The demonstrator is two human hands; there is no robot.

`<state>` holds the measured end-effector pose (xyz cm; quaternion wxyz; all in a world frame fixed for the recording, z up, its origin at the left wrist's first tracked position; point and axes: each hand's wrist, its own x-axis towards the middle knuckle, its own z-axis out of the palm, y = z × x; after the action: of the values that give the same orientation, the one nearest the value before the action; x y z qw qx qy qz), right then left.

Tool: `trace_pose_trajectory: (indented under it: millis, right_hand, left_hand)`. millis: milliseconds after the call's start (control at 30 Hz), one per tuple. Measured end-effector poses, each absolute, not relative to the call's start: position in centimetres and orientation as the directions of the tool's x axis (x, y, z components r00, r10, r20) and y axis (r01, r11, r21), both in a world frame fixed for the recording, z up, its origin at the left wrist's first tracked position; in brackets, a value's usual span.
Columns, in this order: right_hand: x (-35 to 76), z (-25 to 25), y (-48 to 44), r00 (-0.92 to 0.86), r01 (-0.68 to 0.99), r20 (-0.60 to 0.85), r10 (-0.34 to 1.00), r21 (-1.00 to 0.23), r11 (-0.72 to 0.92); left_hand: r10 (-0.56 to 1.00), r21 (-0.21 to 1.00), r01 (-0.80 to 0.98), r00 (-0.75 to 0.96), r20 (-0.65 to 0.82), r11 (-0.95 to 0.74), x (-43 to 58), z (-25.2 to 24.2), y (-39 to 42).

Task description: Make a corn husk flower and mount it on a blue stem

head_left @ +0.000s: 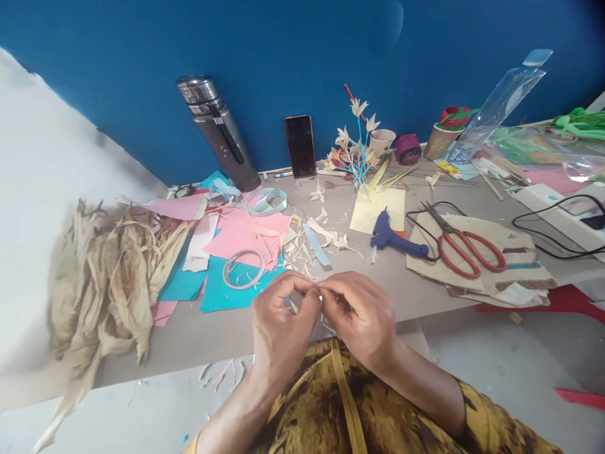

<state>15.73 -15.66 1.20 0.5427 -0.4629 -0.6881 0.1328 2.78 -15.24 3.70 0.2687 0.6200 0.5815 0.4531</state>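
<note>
Two hands, my left hand (286,312) and my right hand (362,315), meet in front of me above the near edge of the table (406,306). Thumb and forefinger of each are pressed together, the tips touching, and they seem to pinch a pale sliver (320,297); my knuckles hide most of it, so I cannot tell its shape or which side grips more of it.

Something so thin, I judge, could tear if my wrists drew apart unevenly, or crumple if I squeezed too hard. Should it slip, it might fall past the edge into my lap, or vanish among the pale scraps (326,236) just beyond my fingers, which look much like it. To the right, the blue glue gun (399,243) has its cord (437,252) looped near the scissors (451,232), so a careless reach there could snag it and drag both. Farther back, the pale flowers (358,108) on thin blue stems look easy to knock with a sleeve.
</note>
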Motion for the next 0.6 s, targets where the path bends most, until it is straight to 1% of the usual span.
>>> trace_pose_trajectory:
  millis: [133, 267, 367, 433, 500, 600]
  right_hand:
    - [15.69, 1.15, -15.72, 0.006, 0.474, 0.601, 0.799, -0.706, 0.527]
    - [15.65, 1.17, -15.72, 0.024, 0.429, 0.552, 0.833, -0.759, 0.491]
    - [15.67, 1.31, -15.73, 0.042, 0.384, 0.514, 0.857, -0.8, 0.461]
    - [15.72, 1.5, -15.75, 0.058, 0.352, 0.478, 0.877, -0.831, 0.43]
    - [15.78, 1.72, -15.75, 0.078, 0.294, 0.407, 0.91, -0.881, 0.369]
    - [15.82, 1.84, -15.61, 0.089, 0.115, 0.201, 0.976, -0.975, 0.19]
  left_hand:
    - [0.959, 0.849, 0.486, -0.073, 0.274, -0.206, 2.81, 3.72, -15.29]
    - [0.959, 0.86, 0.47, -0.086, 0.268, -0.198, 2.79, 3.54, -15.24]
    - [0.967, 0.892, 0.412, -0.084, 0.241, -0.187, 2.63, 3.38, -15.12]
    - [0.977, 0.925, 0.344, -0.072, 0.198, -0.162, 2.48, 3.3, -15.03]
    - [0.989, 0.957, 0.265, -0.052, 0.139, -0.12, 2.33, 3.19, -14.95]
    - [0.997, 0.986, 0.154, -0.033, 0.064, -0.058, 2.1, 2.73, -14.77]
